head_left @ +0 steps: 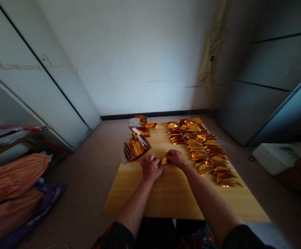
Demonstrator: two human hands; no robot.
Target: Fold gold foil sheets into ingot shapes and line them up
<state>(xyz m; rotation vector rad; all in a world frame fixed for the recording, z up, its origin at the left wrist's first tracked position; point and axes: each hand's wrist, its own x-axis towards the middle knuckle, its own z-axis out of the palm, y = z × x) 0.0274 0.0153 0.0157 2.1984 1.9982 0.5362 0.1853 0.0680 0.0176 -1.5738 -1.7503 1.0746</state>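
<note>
Taking the small golden paper piece (163, 161) as the centre of the dial, with twelve toward the wall (140, 69), the left hand (151, 167) lies at eight o'clock and the right hand (175, 158) at two. The hands sit close but apart, with the piece bridging the gap: the fingers of each appear pinched on one end, probably so that it stays taut and level between them, though the fingers hide how much is gripped. It is held low over the wooden board (171, 200), which likely gives a firm surface to press against; whether it touches the wood I cannot tell. Forearms come in from seven and four o'clock, so neither crosses the other. At ten to eleven o'clock lie stacks of golden sheets (137, 149), fanned and curling, some showing pale undersides; the nearest is just beside the left hand, seemingly for a short reach. From half past twelve round to nearly four runs a thick band of folded golden pieces (200, 148), overlapping in rough rows, perhaps to save room and keep them apart from the flat sheets. Off the board, an orange bag (15, 176) lies toward nine and a white box (274, 157) toward three.
</note>
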